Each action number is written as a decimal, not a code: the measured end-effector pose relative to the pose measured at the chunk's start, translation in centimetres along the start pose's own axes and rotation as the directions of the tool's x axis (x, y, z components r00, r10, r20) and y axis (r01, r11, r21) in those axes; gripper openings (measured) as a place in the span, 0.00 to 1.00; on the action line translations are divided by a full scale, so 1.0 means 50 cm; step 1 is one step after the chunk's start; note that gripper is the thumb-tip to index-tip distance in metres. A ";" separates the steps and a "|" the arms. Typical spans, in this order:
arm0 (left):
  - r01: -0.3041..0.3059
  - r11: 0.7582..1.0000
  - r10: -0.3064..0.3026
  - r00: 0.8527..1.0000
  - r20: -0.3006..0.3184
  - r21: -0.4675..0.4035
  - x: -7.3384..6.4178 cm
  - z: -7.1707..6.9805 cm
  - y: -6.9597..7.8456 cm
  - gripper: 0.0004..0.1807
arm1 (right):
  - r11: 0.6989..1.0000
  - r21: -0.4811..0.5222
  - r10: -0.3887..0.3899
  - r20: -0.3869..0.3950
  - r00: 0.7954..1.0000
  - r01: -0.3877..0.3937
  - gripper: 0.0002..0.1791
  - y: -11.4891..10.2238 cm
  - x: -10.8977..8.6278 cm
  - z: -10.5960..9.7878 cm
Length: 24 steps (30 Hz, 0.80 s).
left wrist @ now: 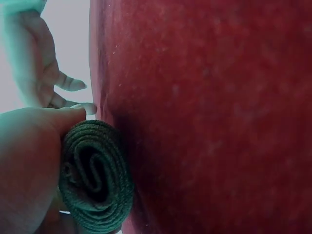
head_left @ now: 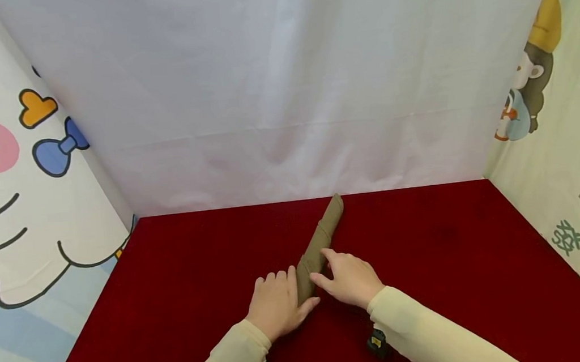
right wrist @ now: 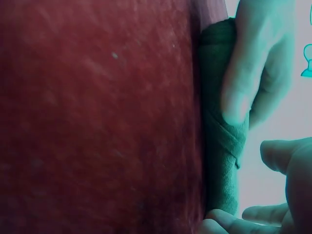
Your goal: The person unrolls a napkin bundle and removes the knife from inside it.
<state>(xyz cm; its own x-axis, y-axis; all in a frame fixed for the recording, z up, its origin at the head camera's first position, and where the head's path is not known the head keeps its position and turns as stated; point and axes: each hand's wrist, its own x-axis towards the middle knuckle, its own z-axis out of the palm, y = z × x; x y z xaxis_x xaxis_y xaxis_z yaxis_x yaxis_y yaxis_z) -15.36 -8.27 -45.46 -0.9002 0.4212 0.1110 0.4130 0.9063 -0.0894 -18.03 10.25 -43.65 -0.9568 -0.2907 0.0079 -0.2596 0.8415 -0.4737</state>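
A rolled-up olive-brown cloth (head_left: 326, 228) lies slanting on the red tabletop, its far end at the back edge. My left hand (head_left: 273, 303) holds its near end, with the fingers along the left side and the thumb at the right. In the left wrist view the end of the cloth roll (left wrist: 95, 178) shows its spiral layers beside the thumb. My right hand (head_left: 350, 277) is at the roll's right side, thumb and fingers apart. The right wrist view shows its fingertips (right wrist: 219, 222) at the roll and its thumb away from it.
A red cloth (head_left: 199, 256) covers the table. Behind it hangs a pale curtain (head_left: 262, 92). Printed cartoon sheets stand at the left (head_left: 16, 214) and at the right (head_left: 551, 183). Small dark devices are worn at both wrists.
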 end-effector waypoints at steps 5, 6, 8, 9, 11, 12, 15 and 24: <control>-0.006 1.000 0.008 0.998 0.058 -0.027 -0.002 0.001 0.005 0.47 | 0.995 0.067 0.079 0.011 0.997 -0.079 0.38 0.004 0.036 0.002; -0.006 0.999 0.009 0.997 0.071 -0.033 -0.002 0.001 0.006 0.47 | 0.991 0.093 0.099 0.015 0.995 -0.100 0.38 0.005 0.042 0.002; -0.006 0.999 0.011 0.995 0.098 -0.048 -0.001 0.002 0.009 0.48 | 0.980 0.144 0.133 0.029 0.991 -0.136 0.39 0.006 0.051 0.004; -0.008 0.998 0.014 0.994 0.111 -0.055 -0.001 0.001 0.010 0.48 | 0.974 0.168 0.148 0.036 0.988 -0.152 0.39 0.006 0.054 0.005; -0.005 0.998 0.014 0.991 0.130 -0.067 0.000 0.001 0.012 0.48 | 0.963 0.204 0.172 0.043 0.984 -0.178 0.41 0.006 0.060 0.008; -0.004 0.997 0.014 0.991 0.135 -0.074 -0.001 0.000 0.012 0.48 | 0.957 0.222 0.184 0.043 0.982 -0.189 0.41 0.006 0.063 0.008; 0.004 0.996 0.008 0.990 0.137 -0.088 -0.002 -0.001 0.011 0.47 | 0.933 0.283 0.225 0.030 0.974 -0.224 0.42 0.006 0.075 0.008; 0.003 0.978 0.021 0.993 0.114 -0.207 -0.002 0.006 0.011 0.41 | 0.684 0.629 0.395 0.108 0.912 -0.370 0.40 0.016 0.102 0.015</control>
<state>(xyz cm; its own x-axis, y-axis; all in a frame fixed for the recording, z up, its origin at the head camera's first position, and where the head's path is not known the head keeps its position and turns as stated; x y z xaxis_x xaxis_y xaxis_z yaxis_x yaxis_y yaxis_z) -15.07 -7.81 -45.80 -0.9012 0.4335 -0.0041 0.4300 0.8951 0.1177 -23.02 9.09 -44.67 -0.9613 0.0176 -0.2749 0.2591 0.3968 -0.8806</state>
